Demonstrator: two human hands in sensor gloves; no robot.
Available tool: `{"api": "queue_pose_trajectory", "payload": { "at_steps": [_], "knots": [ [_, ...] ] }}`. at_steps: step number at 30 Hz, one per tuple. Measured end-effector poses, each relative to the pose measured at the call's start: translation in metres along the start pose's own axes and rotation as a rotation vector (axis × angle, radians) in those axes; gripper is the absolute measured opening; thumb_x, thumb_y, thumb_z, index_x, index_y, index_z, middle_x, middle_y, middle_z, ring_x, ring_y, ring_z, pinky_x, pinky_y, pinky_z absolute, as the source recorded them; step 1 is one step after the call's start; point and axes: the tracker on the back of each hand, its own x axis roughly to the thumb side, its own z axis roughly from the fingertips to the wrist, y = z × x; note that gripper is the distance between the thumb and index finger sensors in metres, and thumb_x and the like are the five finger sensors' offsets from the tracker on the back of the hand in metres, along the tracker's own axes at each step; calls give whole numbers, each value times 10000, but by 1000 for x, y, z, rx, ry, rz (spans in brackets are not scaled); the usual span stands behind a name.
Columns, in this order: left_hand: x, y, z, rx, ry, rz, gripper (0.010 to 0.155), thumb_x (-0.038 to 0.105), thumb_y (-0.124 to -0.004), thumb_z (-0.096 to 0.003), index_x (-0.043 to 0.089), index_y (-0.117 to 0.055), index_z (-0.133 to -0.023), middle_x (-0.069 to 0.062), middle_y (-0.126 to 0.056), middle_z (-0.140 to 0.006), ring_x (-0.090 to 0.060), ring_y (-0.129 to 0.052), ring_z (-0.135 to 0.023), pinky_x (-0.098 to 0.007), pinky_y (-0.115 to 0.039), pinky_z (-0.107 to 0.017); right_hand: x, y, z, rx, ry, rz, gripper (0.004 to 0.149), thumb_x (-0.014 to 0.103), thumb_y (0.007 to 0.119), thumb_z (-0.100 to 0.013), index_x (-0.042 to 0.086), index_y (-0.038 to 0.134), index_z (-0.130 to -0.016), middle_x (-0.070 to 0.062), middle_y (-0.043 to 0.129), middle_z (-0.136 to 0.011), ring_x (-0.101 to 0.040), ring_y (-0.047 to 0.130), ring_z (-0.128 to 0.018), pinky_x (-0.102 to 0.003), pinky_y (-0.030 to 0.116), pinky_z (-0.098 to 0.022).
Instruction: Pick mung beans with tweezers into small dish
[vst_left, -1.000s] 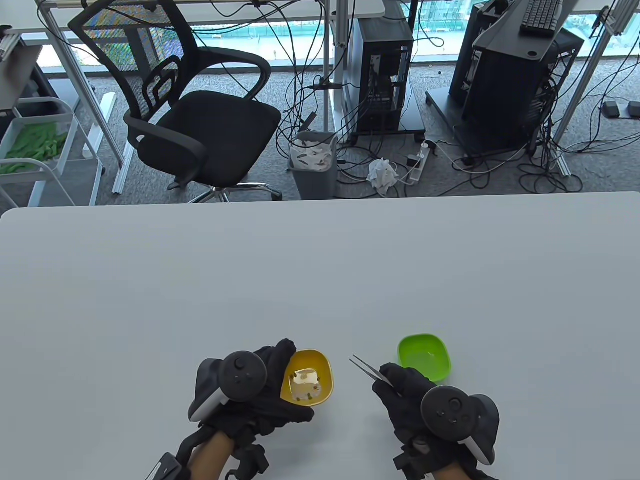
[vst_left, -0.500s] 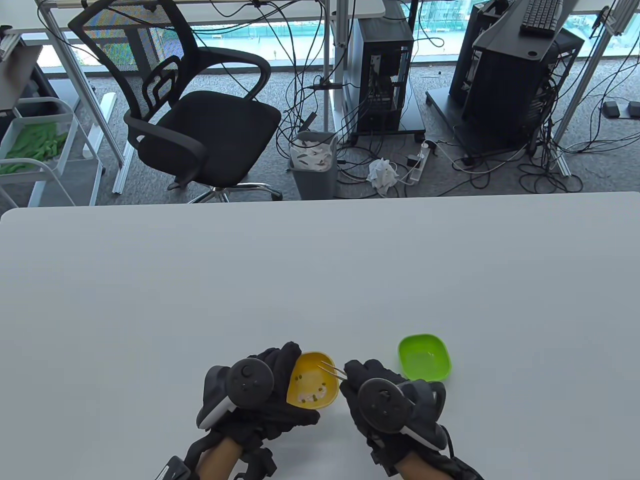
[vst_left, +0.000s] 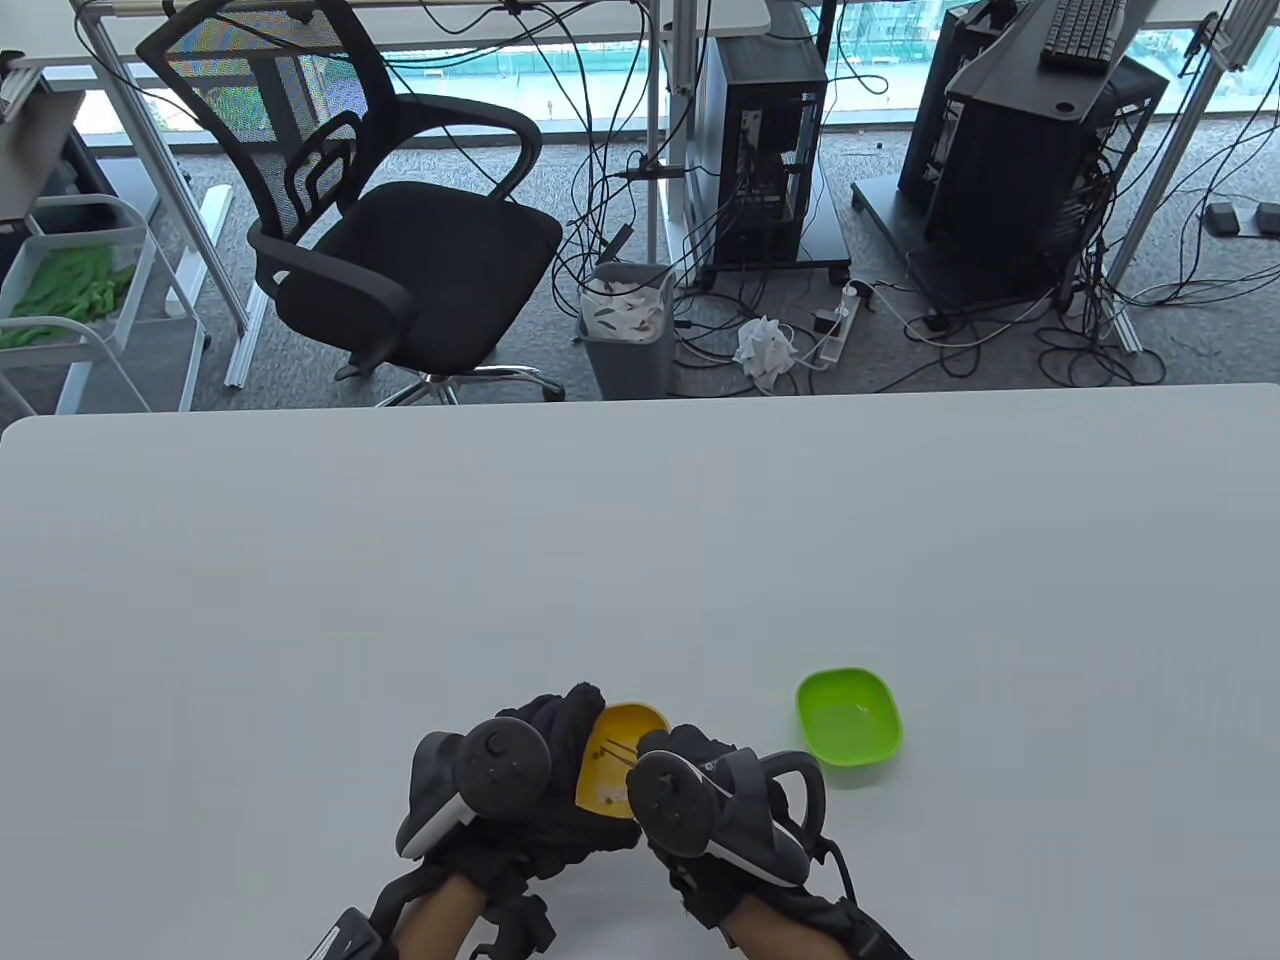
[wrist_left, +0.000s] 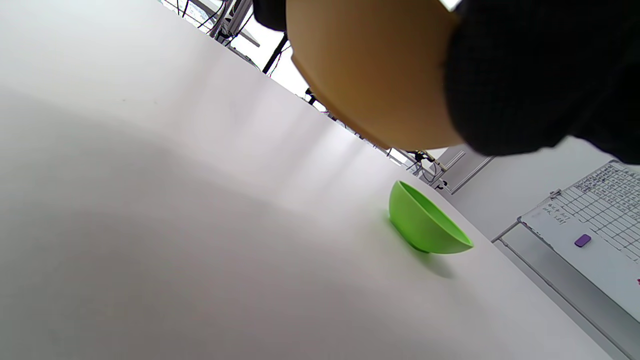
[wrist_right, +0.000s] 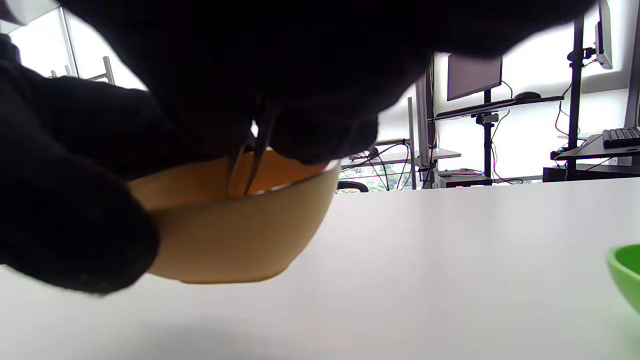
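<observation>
My left hand (vst_left: 545, 775) grips a yellow bowl (vst_left: 612, 770) and holds it tilted toward my right hand, lifted off the table; its underside shows in the left wrist view (wrist_left: 370, 75) and in the right wrist view (wrist_right: 235, 240). A few mung beans (vst_left: 605, 797) lie low in the bowl. My right hand (vst_left: 690, 775) holds metal tweezers (vst_left: 615, 752), whose tips reach into the bowl; they also show in the right wrist view (wrist_right: 250, 160). A green small dish (vst_left: 848, 716) stands on the table to the right; it also shows in the left wrist view (wrist_left: 425, 225).
The white table (vst_left: 640, 560) stretches far ahead and to both sides. Beyond its far edge stand an office chair (vst_left: 390, 220), a bin (vst_left: 628, 325) and computer towers (vst_left: 765, 150) among cables on the floor.
My right hand has moved left from beside the green dish to the yellow bowl, bringing the tweezer tips into it. My left hand has tilted the bowl further toward the right.
</observation>
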Motion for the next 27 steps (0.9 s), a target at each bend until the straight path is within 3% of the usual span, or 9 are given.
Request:
{"api": "queue_pose_trajectory", "payload": {
  "at_steps": [27],
  "knots": [
    [3,-1,0,-4,5,-26,1224,666,-972,-315,146,-240,-1148,-110,-399,-1176,-446,-350,-1125,-648,-202,-778,-3,4,4,-3,-10,-11,343,301,902,-460,56,978,-687,-151,985,-507,-91,924,-223,-282,859,-140]
  ]
}}
